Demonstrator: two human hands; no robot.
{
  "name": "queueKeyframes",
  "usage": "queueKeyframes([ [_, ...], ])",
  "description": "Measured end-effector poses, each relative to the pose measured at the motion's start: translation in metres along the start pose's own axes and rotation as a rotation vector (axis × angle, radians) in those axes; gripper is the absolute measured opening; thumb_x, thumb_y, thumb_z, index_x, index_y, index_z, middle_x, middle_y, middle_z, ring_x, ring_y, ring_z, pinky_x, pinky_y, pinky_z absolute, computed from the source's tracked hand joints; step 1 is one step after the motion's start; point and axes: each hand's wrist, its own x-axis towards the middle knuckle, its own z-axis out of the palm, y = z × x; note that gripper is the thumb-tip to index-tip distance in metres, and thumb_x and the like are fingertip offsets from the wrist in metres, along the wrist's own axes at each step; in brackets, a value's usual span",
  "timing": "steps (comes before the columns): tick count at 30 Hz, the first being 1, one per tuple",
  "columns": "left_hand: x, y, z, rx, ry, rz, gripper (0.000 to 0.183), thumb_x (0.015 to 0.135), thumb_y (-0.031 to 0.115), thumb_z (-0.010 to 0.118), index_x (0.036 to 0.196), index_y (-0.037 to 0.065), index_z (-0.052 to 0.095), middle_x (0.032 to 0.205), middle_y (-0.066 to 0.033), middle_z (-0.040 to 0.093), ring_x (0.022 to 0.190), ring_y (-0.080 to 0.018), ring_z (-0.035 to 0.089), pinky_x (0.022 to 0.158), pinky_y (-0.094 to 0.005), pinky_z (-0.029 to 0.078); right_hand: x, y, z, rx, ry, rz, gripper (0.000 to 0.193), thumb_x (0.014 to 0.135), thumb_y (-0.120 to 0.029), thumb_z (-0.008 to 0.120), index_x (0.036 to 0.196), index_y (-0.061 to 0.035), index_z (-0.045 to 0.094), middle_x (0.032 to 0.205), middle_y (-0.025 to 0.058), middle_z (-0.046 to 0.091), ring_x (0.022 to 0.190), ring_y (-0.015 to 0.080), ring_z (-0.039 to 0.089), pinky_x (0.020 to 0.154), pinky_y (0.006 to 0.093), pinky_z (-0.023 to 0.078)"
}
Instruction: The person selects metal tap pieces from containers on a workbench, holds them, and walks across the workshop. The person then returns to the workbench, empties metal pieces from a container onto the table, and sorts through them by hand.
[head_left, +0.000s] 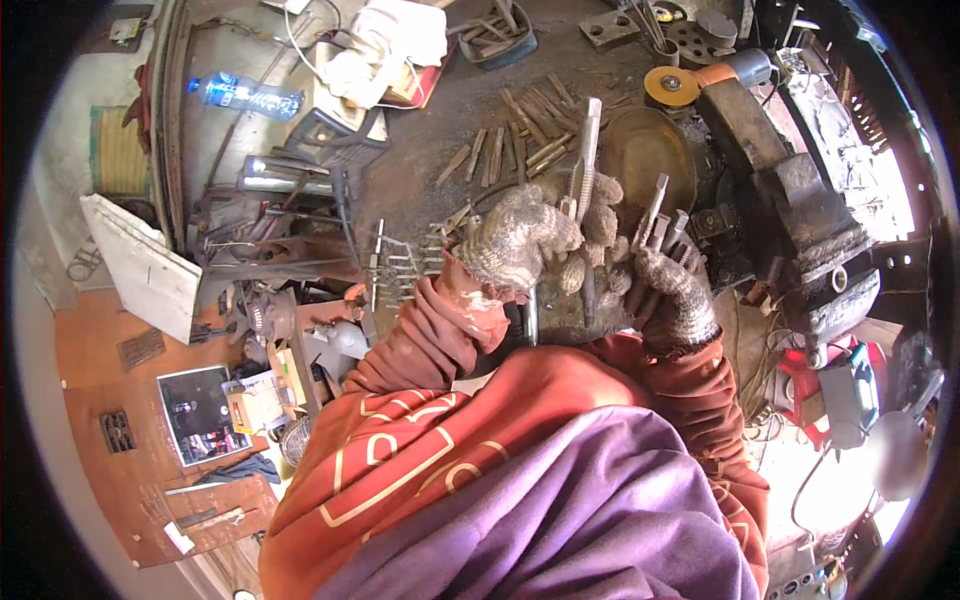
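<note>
My left hand (520,235), in a dirty knitted glove, is closed around a long steel rod (590,130) that stands nearly upright. The rod has a pale, flattened upper end and what looks like a threaded stretch near the fingers. To its right, my right hand (682,290), in the same sort of glove, is closed on several shorter metal rods (657,205) whose ends stick up past the fingers. Both hands are close together over the dark workbench (400,185). The gloves hide the rods' lower parts.
Loose metal bars (497,155) lie beyond my hands, beside a round metal plate (650,160). An angle grinder (715,75) with a yellow disc and a heavy bench vise (800,205) are at right. A plastic bottle (250,95) lies at far left.
</note>
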Motion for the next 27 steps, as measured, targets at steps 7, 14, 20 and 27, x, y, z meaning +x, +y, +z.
queueKeyframes([
  [7,-0.01,-0.003,0.023,-0.419,0.057,-0.075,0.051,0.096,0.028,0.056,0.134,-0.007,0.052,0.109,-0.021,0.07,0.089,-0.0275,0.071,0.069,-0.035,0.061,-0.013,-0.003,-0.009,-0.016,0.032,0.029,0.043,0.077,-0.016,0.073,0.115,0.001,0.06,0.102,0.0073,0.063,0.096,0.0212,0.062,0.091,0.0341,0.051],
  [14,0.0,-0.012,0.012,-0.37,0.122,-0.111,0.043,0.093,0.022,0.058,0.129,-0.001,0.056,0.097,-0.0162,0.069,0.071,-0.0225,0.069,0.044,-0.0295,0.053,-0.014,0.002,-0.024,-0.03,0.01,0.024,0.042,0.078,-0.019,0.073,0.112,0.0022,0.06,0.094,0.0076,0.063,0.08,0.0181,0.062,0.074,0.0293,0.052],
  [20,0.037,-0.026,-0.017,0.02,0.349,-0.144,0.036,0.09,0.019,0.061,0.121,0.001,0.063,0.091,-0.011,0.068,0.066,-0.0196,0.066,0.053,-0.0317,0.054,-0.008,-0.001,-0.008,-0.184,0.097,-0.02,0.028,0.085,-0.018,0.069,0.108,-0.0034,0.062,0.085,0.0058,0.067,0.061,0.0138,0.06,0.056,0.0251,0.049],
  [27,0.102,-0.037,-0.029,0.559,0.449,0.023,0.042,0.094,0.043,0.066,0.117,0.008,0.07,0.1,-0.0071,0.072,0.084,-0.0139,0.065,0.065,-0.0312,0.052,0.021,0.008,-0.046,-0.293,0.242,-0.198,0.041,0.09,0.0,0.063,0.131,0.0008,0.057,0.123,0.0088,0.064,0.106,0.02,0.064,0.088,0.0336,0.055],
])
